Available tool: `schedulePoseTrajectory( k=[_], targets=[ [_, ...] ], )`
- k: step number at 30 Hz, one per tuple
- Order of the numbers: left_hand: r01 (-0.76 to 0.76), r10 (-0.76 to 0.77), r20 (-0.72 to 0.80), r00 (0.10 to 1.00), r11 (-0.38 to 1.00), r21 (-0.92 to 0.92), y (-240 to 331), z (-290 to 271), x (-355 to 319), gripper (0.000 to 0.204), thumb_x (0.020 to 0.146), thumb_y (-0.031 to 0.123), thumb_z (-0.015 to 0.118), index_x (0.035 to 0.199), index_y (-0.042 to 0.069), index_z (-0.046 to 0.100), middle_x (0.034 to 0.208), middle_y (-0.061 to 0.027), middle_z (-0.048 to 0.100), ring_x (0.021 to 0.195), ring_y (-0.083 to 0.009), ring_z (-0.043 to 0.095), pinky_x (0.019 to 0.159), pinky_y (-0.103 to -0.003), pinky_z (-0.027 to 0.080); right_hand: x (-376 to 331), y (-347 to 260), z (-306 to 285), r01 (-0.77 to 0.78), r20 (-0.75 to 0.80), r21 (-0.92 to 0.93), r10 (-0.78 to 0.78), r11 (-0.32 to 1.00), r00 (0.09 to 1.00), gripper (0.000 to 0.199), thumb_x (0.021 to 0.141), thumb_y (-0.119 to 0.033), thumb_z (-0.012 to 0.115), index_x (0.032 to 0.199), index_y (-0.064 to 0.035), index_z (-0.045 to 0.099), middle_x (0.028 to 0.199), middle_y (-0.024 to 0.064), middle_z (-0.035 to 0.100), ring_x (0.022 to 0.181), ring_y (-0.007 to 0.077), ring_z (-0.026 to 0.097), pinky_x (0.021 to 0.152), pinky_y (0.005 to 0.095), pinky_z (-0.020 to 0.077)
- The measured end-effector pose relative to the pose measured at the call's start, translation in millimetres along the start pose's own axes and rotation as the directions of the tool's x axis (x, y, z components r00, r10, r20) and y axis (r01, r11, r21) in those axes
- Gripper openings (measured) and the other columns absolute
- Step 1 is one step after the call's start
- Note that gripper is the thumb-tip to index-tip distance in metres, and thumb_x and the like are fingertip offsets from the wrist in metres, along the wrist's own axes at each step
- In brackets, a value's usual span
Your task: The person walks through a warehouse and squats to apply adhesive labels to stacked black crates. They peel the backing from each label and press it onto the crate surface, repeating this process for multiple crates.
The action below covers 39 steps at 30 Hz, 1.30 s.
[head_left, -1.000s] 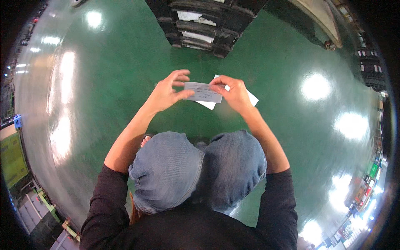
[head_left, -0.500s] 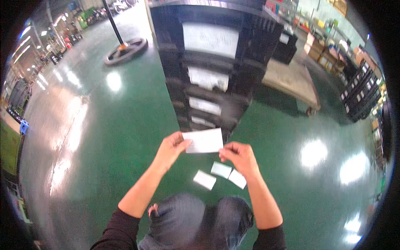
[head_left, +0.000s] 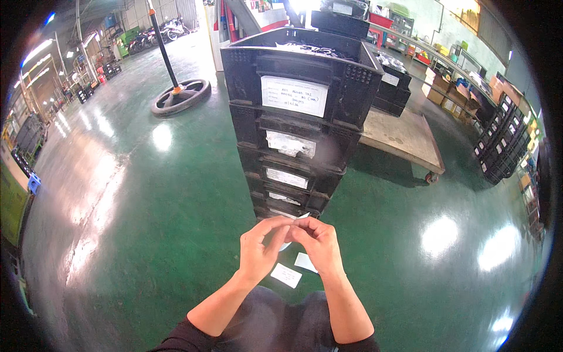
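Observation:
My left hand (head_left: pixel 260 249) and my right hand (head_left: pixel 322 246) meet in front of me, thumbs and fingertips pinched together. Between them is a white paper card (head_left: pixel 302 216); only slivers of it show above and below the fingers. On the green floor below lie a white card (head_left: pixel 286 275) with writing and another white card (head_left: pixel 305 261), partly covered by my right hand. Just beyond my hands rises a tall stack of black plastic crates (head_left: pixel 246 120). A white label (head_left: pixel 294 95) with handwriting is on the top crate's front, and the lower crates carry similar labels.
To the right of the stack is a flat trolley (head_left: pixel 404 138) bearing black crates (head_left: pixel 390 88). A black pole on a wheel-shaped base (head_left: pixel 180 98) stands left. More stacked crates (head_left: pixel 503 141) and cardboard boxes (head_left: pixel 454 97) are at the far right.
The card was held out flat between my hands; now the hands have come together and mostly cover it. My view has tilted up, showing the top crate's contents.

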State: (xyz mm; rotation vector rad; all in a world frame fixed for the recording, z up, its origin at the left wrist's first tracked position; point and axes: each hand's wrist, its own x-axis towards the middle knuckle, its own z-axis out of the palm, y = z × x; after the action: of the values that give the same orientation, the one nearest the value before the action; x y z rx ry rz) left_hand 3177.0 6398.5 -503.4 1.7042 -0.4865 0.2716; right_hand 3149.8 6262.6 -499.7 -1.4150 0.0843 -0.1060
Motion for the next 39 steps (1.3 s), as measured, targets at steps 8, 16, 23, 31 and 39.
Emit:
schedulePoseTrajectory(
  k=[8, 16, 23, 31, 39],
  targets=[
    [0.155, -0.155, 0.034, 0.987, 0.988, -0.003, -7, -2, -3, 0.011, 0.086, 0.007, 0.063, 0.094, 0.002, 0.067, 0.089, -0.0083, 0.069, 0.08, -0.0112, 0.064, 0.074, -0.025, 0.049, 5, 10, -7, 0.068, 0.017, -0.106, -0.067, 0.992, 0.998, 0.018, 0.085, -0.012, 0.063, 0.09, 0.0056, 0.064, 0.08, 0.008, 0.068, 0.076, 0.0111, 0.063, 0.071, 0.0248, 0.0498],
    [0.278, -0.258, 0.108, 0.96, 0.926, -0.256, -18, -6, -8, 0.014, 0.088, 0.008, 0.063, 0.098, -0.003, 0.064, 0.089, -0.005, 0.066, 0.081, -0.01, 0.06, 0.076, -0.023, 0.047, 3, 15, -9, 0.129, 0.075, -0.05, -0.125, 0.99, 0.989, 0.015, 0.086, -0.007, 0.061, 0.092, 0.0067, 0.064, 0.079, 0.0077, 0.067, 0.076, 0.0101, 0.062, 0.07, 0.0229, 0.0496],
    [0.306, -0.301, 0.06, 0.952, 0.918, -0.252, -18, -5, -4, 0.015, 0.087, 0.015, 0.066, 0.092, 0.0, 0.066, 0.083, -0.0035, 0.068, 0.077, -0.0086, 0.062, 0.072, -0.023, 0.048, 4, 11, -4, 0.099, 0.066, -0.086, -0.094, 0.991, 0.993, 0.016, 0.086, -0.007, 0.061, 0.093, 0.0067, 0.064, 0.08, 0.0086, 0.068, 0.076, 0.0108, 0.063, 0.071, 0.0233, 0.0503],
    [0.342, -0.337, 0.07, 0.939, 0.894, -0.289, -22, -5, -4, 0.014, 0.087, 0.013, 0.065, 0.092, 0.0, 0.066, 0.084, -0.0034, 0.068, 0.079, -0.0082, 0.062, 0.073, -0.023, 0.048, 4, 11, -2, 0.088, 0.069, -0.084, -0.083, 0.993, 0.994, 0.016, 0.087, -0.007, 0.061, 0.095, 0.0062, 0.065, 0.081, 0.0084, 0.068, 0.077, 0.0111, 0.064, 0.071, 0.0233, 0.0506],
    [0.236, -0.236, 0.017, 0.972, 0.962, -0.136, -25, -4, -7, 0.014, 0.085, 0.012, 0.066, 0.093, 0.001, 0.066, 0.086, -0.0041, 0.069, 0.081, -0.0084, 0.062, 0.075, -0.025, 0.049, 2, 18, -3, 0.08, 0.049, -0.1, -0.075, 0.992, 0.996, 0.015, 0.088, -0.007, 0.061, 0.095, 0.0057, 0.064, 0.081, 0.0079, 0.068, 0.076, 0.0106, 0.063, 0.07, 0.0246, 0.0508]
  ],
)
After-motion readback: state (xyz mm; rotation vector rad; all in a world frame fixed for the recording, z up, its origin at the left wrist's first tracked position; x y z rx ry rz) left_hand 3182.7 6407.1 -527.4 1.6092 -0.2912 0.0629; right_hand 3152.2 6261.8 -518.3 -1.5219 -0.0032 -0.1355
